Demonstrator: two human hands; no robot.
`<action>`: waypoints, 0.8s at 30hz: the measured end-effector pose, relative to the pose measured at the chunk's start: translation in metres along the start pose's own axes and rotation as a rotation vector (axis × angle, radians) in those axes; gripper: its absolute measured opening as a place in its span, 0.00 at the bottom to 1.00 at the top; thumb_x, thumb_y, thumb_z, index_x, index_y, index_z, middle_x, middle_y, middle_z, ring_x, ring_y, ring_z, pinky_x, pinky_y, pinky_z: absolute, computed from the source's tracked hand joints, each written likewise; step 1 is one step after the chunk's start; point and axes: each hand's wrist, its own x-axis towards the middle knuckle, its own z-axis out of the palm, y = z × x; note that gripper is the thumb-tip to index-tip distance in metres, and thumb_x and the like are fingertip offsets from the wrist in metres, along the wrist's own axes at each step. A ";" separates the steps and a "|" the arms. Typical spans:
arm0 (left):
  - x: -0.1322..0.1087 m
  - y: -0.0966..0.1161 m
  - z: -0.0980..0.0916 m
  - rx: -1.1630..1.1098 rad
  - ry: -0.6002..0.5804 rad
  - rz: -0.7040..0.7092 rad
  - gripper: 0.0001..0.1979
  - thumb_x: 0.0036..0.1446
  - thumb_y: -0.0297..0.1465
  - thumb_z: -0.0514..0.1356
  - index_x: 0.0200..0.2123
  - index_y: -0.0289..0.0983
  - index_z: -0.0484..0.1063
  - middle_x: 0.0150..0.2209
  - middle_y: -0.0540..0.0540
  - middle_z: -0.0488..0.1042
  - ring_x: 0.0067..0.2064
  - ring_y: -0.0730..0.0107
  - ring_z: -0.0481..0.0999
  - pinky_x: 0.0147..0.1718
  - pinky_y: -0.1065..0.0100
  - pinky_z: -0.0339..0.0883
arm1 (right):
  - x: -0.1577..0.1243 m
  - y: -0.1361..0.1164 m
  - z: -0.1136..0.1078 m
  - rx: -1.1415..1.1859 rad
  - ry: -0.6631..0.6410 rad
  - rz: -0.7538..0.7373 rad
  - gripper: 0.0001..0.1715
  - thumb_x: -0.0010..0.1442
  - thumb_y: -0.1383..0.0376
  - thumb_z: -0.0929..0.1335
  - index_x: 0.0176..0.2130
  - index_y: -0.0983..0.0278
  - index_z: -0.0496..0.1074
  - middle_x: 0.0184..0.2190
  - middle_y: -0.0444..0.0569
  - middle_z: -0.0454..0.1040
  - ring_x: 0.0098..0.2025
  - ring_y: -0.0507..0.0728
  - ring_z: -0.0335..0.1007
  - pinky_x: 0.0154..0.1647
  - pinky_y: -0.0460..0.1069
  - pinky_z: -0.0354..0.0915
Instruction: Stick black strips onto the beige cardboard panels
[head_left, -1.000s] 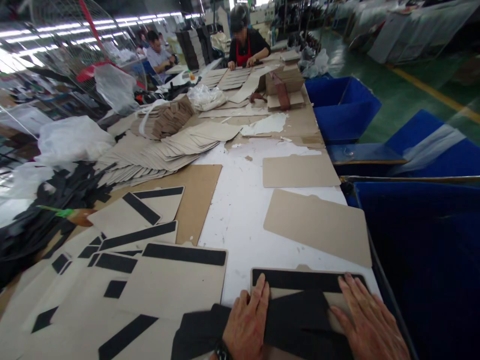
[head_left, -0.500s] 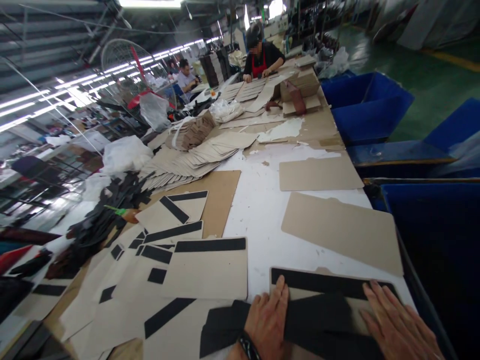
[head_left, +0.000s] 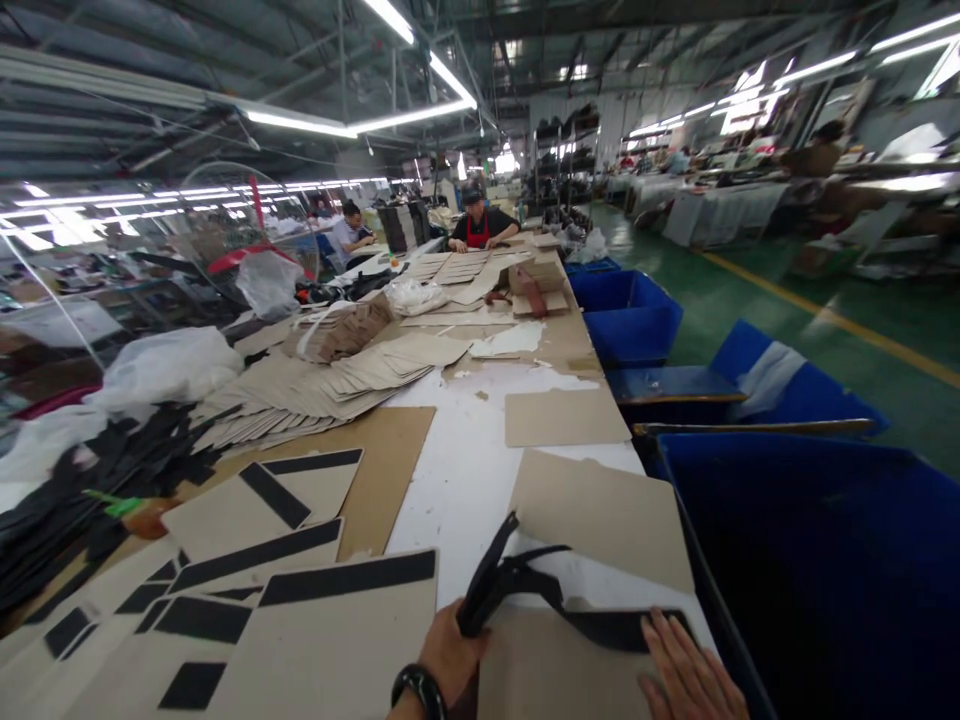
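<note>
My left hand is closed around a bunch of black fabric-like strips, which it holds up at the left edge of a beige board. A black strip runs in a curve from that bunch to the board's upper right corner, its left part raised. My right hand lies with fingers stretched out over the strip's right end, pressing it on the board. Just beyond, another plain beige board lies on the white table surface. At left is a beige board with a black strip along its top edge.
More boards with black strips overlap at left, beside a heap of black strips. Fanned beige sheets lie farther back. Blue bins line the table's right edge. A co-worker works at the far end.
My left hand has lifted the bunch of strips, and the left part of the strip has come up off the board. My right hand stays at the right end. The view has levelled.
</note>
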 end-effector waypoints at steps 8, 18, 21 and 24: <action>-0.009 -0.011 -0.033 -0.071 0.016 -0.075 0.08 0.42 0.29 0.54 0.17 0.40 0.55 0.11 0.59 0.52 0.15 0.79 0.51 0.16 0.72 0.46 | 0.025 0.004 -0.008 0.064 -0.013 -0.068 0.21 0.60 0.53 0.60 0.45 0.59 0.71 0.45 0.47 0.74 0.42 0.54 0.72 0.38 0.49 0.64; -0.023 -0.076 -0.177 0.069 0.195 -0.364 0.15 0.53 0.29 0.59 0.18 0.36 0.59 0.13 0.60 0.56 0.14 0.81 0.54 0.16 0.75 0.51 | 0.121 -0.037 0.036 0.525 -0.107 0.125 0.20 0.65 0.60 0.54 0.44 0.64 0.68 0.38 0.50 0.75 0.40 0.56 0.71 0.43 0.52 0.65; -0.029 -0.094 -0.172 0.053 0.154 -0.431 0.14 0.59 0.35 0.57 0.23 0.34 0.64 0.18 0.58 0.61 0.16 0.82 0.58 0.17 0.76 0.56 | 0.129 -0.079 0.028 0.616 -0.111 -0.019 0.19 0.65 0.59 0.55 0.47 0.63 0.67 0.41 0.49 0.74 0.43 0.56 0.70 0.47 0.52 0.62; -0.036 -0.102 -0.155 -0.026 0.085 -0.419 0.13 0.57 0.34 0.59 0.24 0.34 0.66 0.19 0.57 0.63 0.17 0.81 0.60 0.18 0.76 0.56 | 0.126 -0.116 0.010 0.625 -0.085 -0.151 0.20 0.64 0.58 0.55 0.49 0.63 0.66 0.46 0.51 0.72 0.48 0.57 0.67 0.50 0.53 0.58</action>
